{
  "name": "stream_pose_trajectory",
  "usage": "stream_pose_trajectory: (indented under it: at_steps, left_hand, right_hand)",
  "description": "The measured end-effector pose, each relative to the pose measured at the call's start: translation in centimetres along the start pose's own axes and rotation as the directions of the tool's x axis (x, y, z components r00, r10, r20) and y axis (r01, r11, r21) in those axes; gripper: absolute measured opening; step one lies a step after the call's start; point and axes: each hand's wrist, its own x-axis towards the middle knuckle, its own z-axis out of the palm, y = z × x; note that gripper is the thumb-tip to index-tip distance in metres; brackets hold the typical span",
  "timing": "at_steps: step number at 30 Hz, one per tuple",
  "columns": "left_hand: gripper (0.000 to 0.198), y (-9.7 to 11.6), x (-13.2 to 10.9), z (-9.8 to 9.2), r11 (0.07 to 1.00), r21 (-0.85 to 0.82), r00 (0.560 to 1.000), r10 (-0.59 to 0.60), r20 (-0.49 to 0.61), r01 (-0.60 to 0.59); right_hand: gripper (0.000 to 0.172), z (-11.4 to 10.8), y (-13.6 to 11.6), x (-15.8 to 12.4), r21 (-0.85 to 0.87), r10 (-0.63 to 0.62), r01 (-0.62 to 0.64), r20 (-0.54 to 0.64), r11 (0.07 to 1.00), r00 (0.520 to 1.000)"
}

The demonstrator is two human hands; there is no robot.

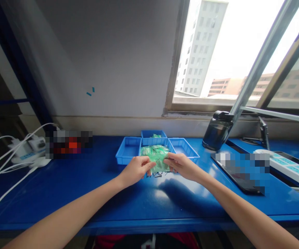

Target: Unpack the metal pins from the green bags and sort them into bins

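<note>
My left hand (136, 170) and my right hand (183, 166) pinch the two sides of a small green see-through plastic bag (160, 166), held over the front of the blue bins. Small dark screw-like pieces (157, 174) show just under its lower edge; whether they lie in the bag or beneath it, I cannot tell. Behind the bag, more green plastic bags (154, 149) fill the middle bin, whose front is hidden. A left blue bin (128, 160) and a right blue bin (191, 156) flank it. The back blue bin (149, 132) holds a little green plastic.
On the right of the blue table (108, 204) stand a dark bottle (218, 131), a black phone or tablet (240, 176) and a white power strip (291, 169). White cables and chargers (27, 148) crowd the left side, near a blurred red and black item (69, 143).
</note>
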Motion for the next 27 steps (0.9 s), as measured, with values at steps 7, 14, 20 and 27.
stream_pose_trajectory:
  at_steps: [7,14,20,27]
  left_hand:
    - [0.038,-0.3,-0.1,-0.1,1.0,0.001,0.998,0.023,0.054,-0.023]
    - [0.028,-0.1,0.1,-0.1,0.991,-0.123,0.999,0.047,-0.002,-0.047]
    - [0.027,0.0,0.1,0.1,0.966,-0.255,0.998,0.056,0.041,-0.043]
    - [0.026,0.3,-0.3,0.3,0.932,-0.357,0.993,0.091,0.081,-0.057]
  right_hand:
    - [0.033,0.8,1.0,0.2,0.098,0.029,-0.035,0.07,0.995,0.997]
    - [0.033,0.6,0.1,0.1,0.171,0.042,-0.044,0.021,0.984,0.999]
    - [0.03,1.1,0.7,0.5,0.294,0.104,-0.081,-0.065,0.952,0.992]
    - [0.031,1.8,0.2,0.6,0.414,0.097,-0.071,-0.042,0.908,0.994]
